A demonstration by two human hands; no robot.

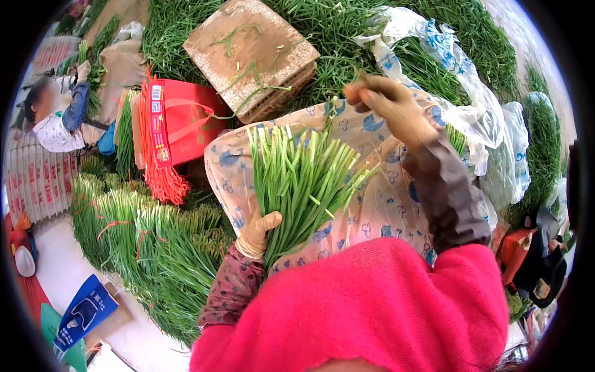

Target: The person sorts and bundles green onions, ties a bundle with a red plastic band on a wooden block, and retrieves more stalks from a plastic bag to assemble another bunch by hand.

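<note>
At centre, a garlic-chive bunch point(294, 180) is gripped by the left hand point(256, 237) at seven o'clock, presumably for alignment; at one o'clock, the right hand's point(396, 108) fingers are curled, contents indeterminable.

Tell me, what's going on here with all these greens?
A person's gloved left hand grips a bunch of green stalks over a patterned cover. The gloved right hand is raised beyond the bunch; whether it holds anything is unclear. Tied bundles sit to the left, with loose greens heaped ahead.
</note>
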